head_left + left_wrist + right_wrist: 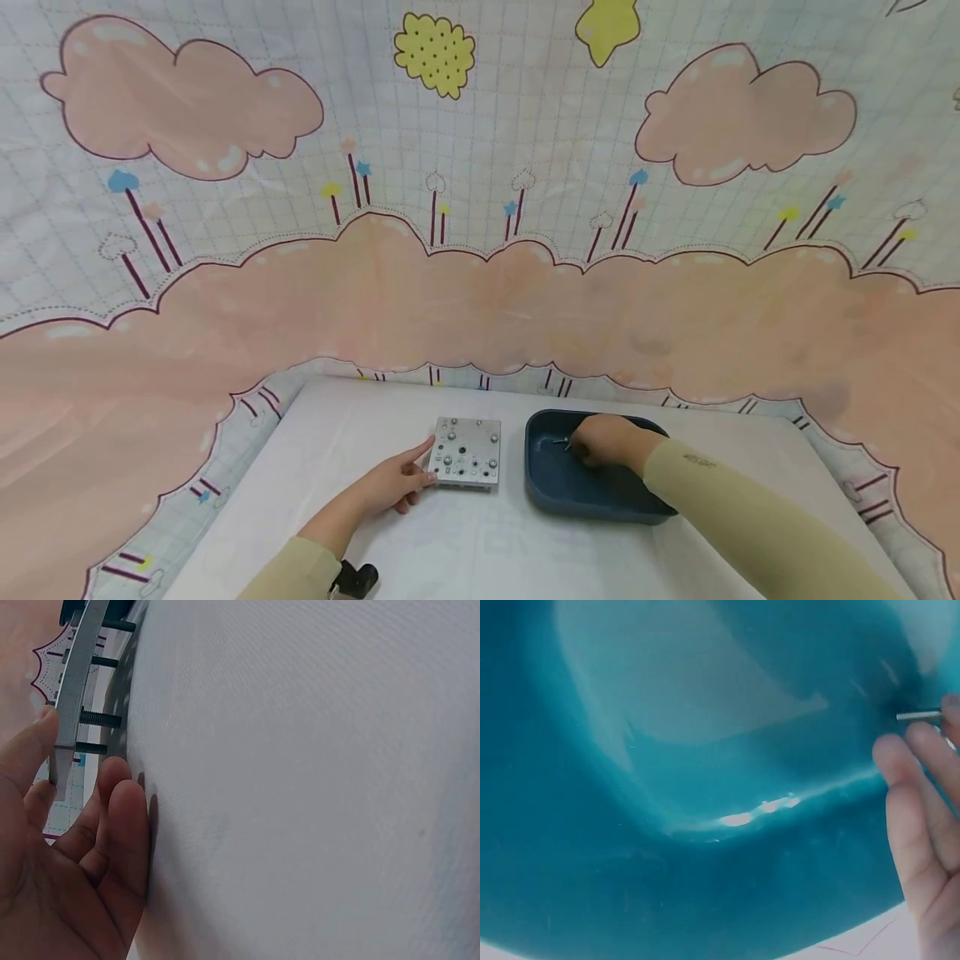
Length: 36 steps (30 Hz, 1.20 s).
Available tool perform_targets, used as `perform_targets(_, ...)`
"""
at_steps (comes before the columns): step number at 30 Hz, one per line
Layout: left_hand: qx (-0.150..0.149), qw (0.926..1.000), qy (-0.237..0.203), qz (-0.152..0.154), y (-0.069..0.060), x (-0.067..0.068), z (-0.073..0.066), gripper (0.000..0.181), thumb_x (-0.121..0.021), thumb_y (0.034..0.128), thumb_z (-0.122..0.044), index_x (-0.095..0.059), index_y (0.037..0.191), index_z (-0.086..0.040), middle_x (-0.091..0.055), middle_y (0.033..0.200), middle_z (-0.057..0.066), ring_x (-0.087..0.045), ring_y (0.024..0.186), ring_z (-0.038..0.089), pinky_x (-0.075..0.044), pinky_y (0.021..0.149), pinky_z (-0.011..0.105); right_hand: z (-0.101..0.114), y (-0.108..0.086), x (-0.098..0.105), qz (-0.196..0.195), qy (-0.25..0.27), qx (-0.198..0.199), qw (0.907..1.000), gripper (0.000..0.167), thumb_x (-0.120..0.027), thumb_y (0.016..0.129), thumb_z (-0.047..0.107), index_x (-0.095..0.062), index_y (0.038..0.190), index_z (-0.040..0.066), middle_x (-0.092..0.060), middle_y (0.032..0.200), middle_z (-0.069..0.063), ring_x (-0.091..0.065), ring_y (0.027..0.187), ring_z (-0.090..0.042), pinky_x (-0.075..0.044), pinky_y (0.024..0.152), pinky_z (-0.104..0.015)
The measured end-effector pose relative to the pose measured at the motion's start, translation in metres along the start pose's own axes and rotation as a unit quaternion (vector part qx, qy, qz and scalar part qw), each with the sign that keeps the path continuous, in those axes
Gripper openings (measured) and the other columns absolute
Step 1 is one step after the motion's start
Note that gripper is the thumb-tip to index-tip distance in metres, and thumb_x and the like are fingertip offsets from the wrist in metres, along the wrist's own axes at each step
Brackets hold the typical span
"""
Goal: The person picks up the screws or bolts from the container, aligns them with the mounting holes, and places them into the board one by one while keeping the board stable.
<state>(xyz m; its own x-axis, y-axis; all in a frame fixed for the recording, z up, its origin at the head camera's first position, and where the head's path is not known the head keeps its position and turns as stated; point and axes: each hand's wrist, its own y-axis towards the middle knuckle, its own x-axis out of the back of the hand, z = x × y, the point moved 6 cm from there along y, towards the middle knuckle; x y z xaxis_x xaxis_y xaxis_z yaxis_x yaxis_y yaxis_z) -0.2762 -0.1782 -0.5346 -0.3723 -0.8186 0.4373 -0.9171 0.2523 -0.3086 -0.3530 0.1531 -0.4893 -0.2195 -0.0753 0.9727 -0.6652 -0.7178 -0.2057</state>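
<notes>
Nearest the head camera, clad in a khaki sleeve (750, 525), stretched from the right into a dark blue tray (551, 479); pinching a thin metal rod (917, 715) in the right hand (609, 440); gripping a metal plate (468, 454) by its left edge in the left hand (392, 483), just left of the tray, over the white counter (435, 550), with bolts (99, 718) pointing down.

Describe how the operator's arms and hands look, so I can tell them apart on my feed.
Both the left hand and right hand are ungloved. The left sleeve and right sleeve are long and pale khaki. A small dark marking sits near the right cuff. A black object shows beside the left cuff; its attachment is unclear.
</notes>
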Motion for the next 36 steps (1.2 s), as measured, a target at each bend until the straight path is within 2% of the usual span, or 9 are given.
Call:
perform_targets(5,0.005,1.0,0.004,-0.003,0.001,-0.001,0.0,0.074,-0.068,0.0939,-0.036,-0.031,0.157,-0.025,-0.06,0.093,0.005,-0.055,0.067,0.018,-0.051,0.057,0.032,-0.001,-0.006,0.013,-0.007,0.047,-0.02,0.9987,0.003,-0.074,0.085,0.016,-0.072,0.087,0.016,-0.059,0.078,0.013,-0.053,0.07,-0.007,-0.051,0.069,-0.031)
perform_targets(13,-0.002,1.0,0.0,-0.007,-0.001,0.0,0.002,0.073,-0.068,0.0947,-0.033,-0.031,0.157,-0.021,-0.059,0.092,0.006,-0.053,0.067,0.019,-0.051,0.057,0.033,-0.004,-0.012,0.028,-0.055,0.111,-0.03,0.9918,0.003,-0.073,0.088,0.018,-0.072,0.09,0.016,-0.061,0.081,0.013,-0.054,0.074,-0.006,-0.051,0.072,-0.032)
perform_targets(17,-0.002,1.0,0.003,-0.008,-0.001,0.0,0.001,0.073,-0.068,0.0948,-0.033,-0.031,0.157,-0.021,-0.059,0.091,0.006,-0.054,0.067,0.019,-0.051,0.057,0.034,-0.005,-0.013,0.03,-0.07,0.151,-0.047,0.985,0.005,-0.071,0.09,0.017,-0.073,0.094,0.014,-0.064,0.085,0.013,-0.056,0.076,-0.007,-0.052,0.073,-0.031)
perform_targets(21,-0.003,0.9999,0.006,-0.009,0.001,-0.001,0.0,0.074,-0.068,0.0946,-0.033,-0.031,0.157,-0.021,-0.059,0.091,0.006,-0.054,0.067,0.018,-0.051,0.057,0.034,-0.003,-0.013,0.035,-0.08,0.206,-0.076,0.9722,0.009,-0.07,0.093,0.017,-0.074,0.099,0.012,-0.067,0.087,0.01,-0.06,0.076,-0.008,-0.053,0.071,-0.031)
perform_targets(27,-0.007,0.9999,0.002,-0.007,0.003,-0.001,0.003,0.074,-0.068,0.0944,-0.035,-0.031,0.157,-0.022,-0.059,0.092,0.006,-0.054,0.066,0.018,-0.051,0.056,0.033,0.008,0.001,0.041,-0.084,0.269,-0.093,0.9551,0.015,-0.069,0.095,0.02,-0.075,0.105,0.01,-0.071,0.091,0.004,-0.063,0.076,-0.01,-0.053,0.071,-0.032)
perform_targets(36,-0.009,0.9999,0.006,-0.009,0.003,0.0,0.003,0.074,-0.068,0.0938,-0.037,-0.032,0.157,-0.023,-0.059,0.092,0.006,-0.054,0.065,0.018,-0.05,0.055,0.032,0.032,0.029,0.048,-0.09,0.303,-0.074,0.9459,0.012,-0.069,0.095,0.022,-0.076,0.102,0.015,-0.072,0.09,-0.005,-0.067,0.077,-0.031,-0.052,0.069,-0.035)
